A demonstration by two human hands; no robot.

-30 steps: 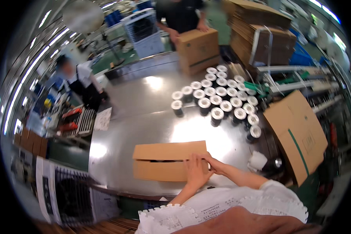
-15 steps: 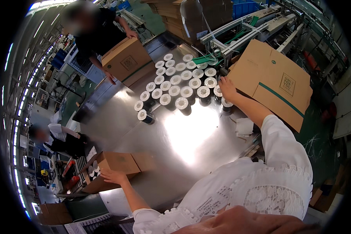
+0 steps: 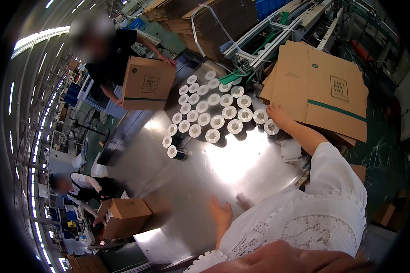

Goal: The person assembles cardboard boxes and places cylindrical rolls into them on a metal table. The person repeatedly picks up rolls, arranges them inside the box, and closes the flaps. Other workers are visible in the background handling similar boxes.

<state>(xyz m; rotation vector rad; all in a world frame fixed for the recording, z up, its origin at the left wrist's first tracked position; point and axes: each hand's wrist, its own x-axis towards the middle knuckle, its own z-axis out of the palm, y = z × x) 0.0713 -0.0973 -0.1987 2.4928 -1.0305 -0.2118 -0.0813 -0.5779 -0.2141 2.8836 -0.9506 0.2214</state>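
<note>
My left hand point(image 3: 221, 214) hovers near my body over the metal table, its fingers apart and nothing in it. At the near-left corner of a flattened cardboard box point(image 3: 296, 95), my right hand point(image 3: 279, 114) is closed on its edge, though the fingertips are partly hidden. This box lies on top of a stack of similar brown ones with a green stripe. Just left of that hand stand several dark spools point(image 3: 235, 127) with pale round tops, grouped upright on the table point(image 3: 168, 182).
Across the table a co-worker holds a closed brown carton point(image 3: 148, 84). An open carton point(image 3: 125, 218) stands at the left end, with another person beside it. Behind the spools are a metal frame point(image 3: 259, 50) with green strips and stacked cardboard point(image 3: 223, 27).
My left hand has left the open carton and moved right, toward my body. That carton sits farther away at the left. The co-worker's carton has turned. My right hand stays by the flattened box.
</note>
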